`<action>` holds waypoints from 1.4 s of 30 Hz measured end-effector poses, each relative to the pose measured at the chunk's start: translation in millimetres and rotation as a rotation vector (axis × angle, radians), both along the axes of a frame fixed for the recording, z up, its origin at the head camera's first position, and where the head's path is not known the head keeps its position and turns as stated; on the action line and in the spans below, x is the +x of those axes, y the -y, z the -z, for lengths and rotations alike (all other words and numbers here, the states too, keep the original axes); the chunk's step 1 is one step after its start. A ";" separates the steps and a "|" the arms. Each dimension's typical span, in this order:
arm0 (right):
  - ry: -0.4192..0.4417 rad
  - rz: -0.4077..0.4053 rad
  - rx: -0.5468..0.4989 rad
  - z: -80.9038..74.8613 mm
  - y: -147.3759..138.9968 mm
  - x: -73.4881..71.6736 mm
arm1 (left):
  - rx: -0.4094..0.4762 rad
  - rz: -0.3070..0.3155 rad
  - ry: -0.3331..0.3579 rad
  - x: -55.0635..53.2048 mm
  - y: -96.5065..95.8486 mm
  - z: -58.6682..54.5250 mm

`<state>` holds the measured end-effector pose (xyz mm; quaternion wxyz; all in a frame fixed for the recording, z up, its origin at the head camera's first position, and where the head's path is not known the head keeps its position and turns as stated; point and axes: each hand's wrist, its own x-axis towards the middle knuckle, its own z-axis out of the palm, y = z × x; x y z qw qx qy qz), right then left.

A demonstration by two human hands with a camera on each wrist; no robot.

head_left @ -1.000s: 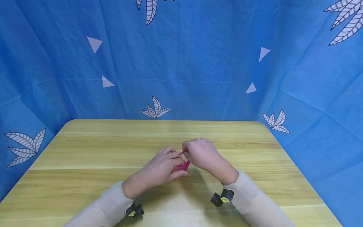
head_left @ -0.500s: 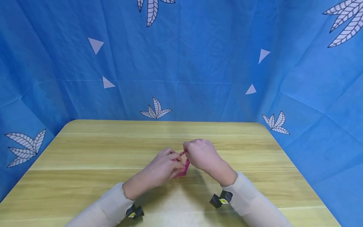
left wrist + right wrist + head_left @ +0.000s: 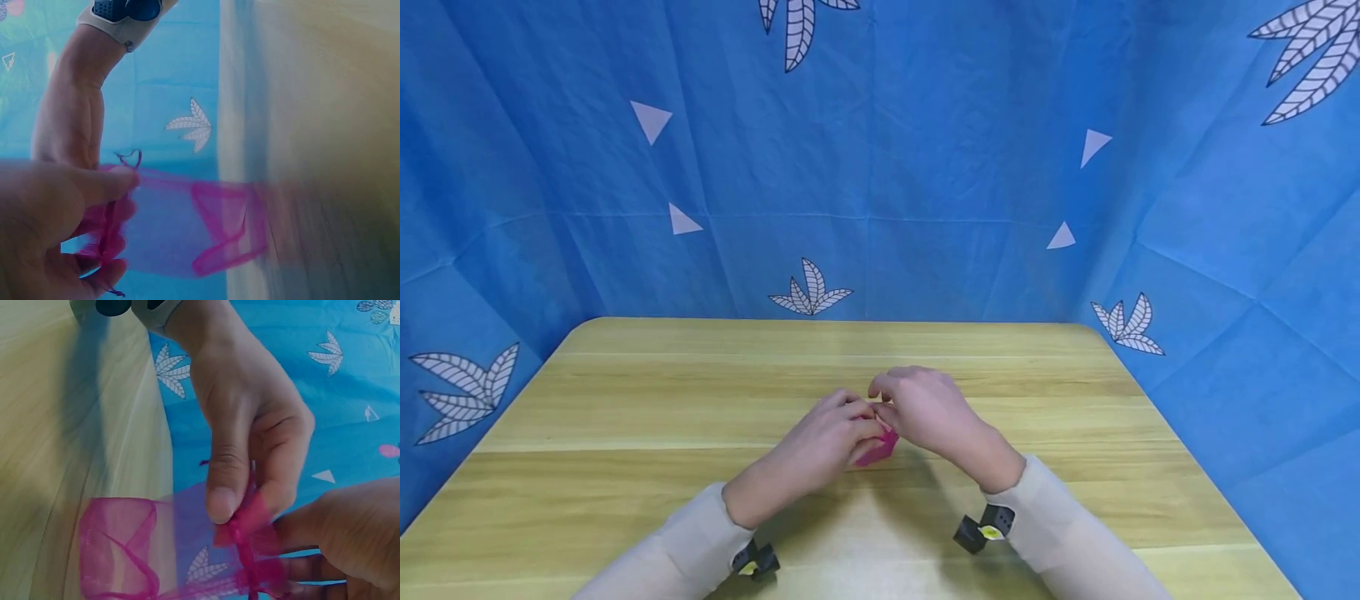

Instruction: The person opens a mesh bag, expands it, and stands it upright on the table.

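Note:
A sheer magenta drawstring pouch (image 3: pixel 169 225) hangs on its side between my hands, its cord gathered along the mouth and a cord end (image 3: pixel 132 156) sticking out. My left hand (image 3: pixel 820 446) pinches the mouth edge between thumb and fingers; in the right wrist view the left thumb (image 3: pixel 222 503) lies on the near face. My right hand (image 3: pixel 928 408) is at the other side of the mouth, index finger and thumb apart. Its fingers (image 3: pixel 319 569) stretch straight toward the gathered edge, with the tips partly hidden by the mesh. Both hands are above the table.
A light wooden table (image 3: pixel 662 417) spreads under my arms, with a rounded far edge. Blue cloth (image 3: pixel 925 167) with white leaf and triangle prints hangs behind it and at both sides. Each wrist carries a small black camera (image 3: pixel 973 533) by the sleeve.
The right hand has shifted slightly left and loosened its pinch, index finger lifting away from the thumb. The pink edge that was stretched between the hands has slackened. The left thumb has tucked in.

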<state>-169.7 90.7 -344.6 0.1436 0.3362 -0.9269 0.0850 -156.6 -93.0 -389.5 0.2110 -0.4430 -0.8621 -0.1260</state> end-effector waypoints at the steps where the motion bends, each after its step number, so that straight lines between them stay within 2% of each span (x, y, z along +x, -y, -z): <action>1: -0.006 -0.004 0.001 0.7 0.4 -0.6 | -0.008 0.001 -0.017 -0.5 0.4 -0.5; 5: -0.041 0.012 0.010 2.7 0.4 -3.1 | -0.031 -0.051 -0.068 -0.8 4.5 -5.1; 9: -0.059 0.045 0.014 2.8 -0.7 -5.3 | -0.029 -0.092 -0.065 -0.7 8.9 -10.8; 17: 0.016 0.042 0.032 5.7 2.0 -9.4 | -0.042 -0.029 -0.085 -2.3 9.7 -9.5; 21: 0.016 0.047 0.031 7.2 2.8 -12.6 | -0.050 0.017 -0.062 -1.6 9.9 -9.2; 24: 0.006 0.056 0.031 7.2 2.6 -13.5 | -0.079 0.043 -0.018 -1.1 9.8 -10.0; 29: -0.020 0.056 0.040 7.7 4.2 -12.9 | -0.074 0.057 0.052 -1.2 8.8 -10.6; 32: -0.021 0.058 0.030 7.1 4.6 -13.1 | -0.057 0.068 0.029 -1.9 8.0 -10.0; 36: 0.011 0.055 -0.009 5.3 2.5 -13.2 | -0.053 0.053 -0.019 -3.1 7.8 -9.1; 42: 0.057 0.043 -0.060 1.1 -4.0 -10.2 | -0.050 -0.003 0.007 -4.3 8.6 -9.2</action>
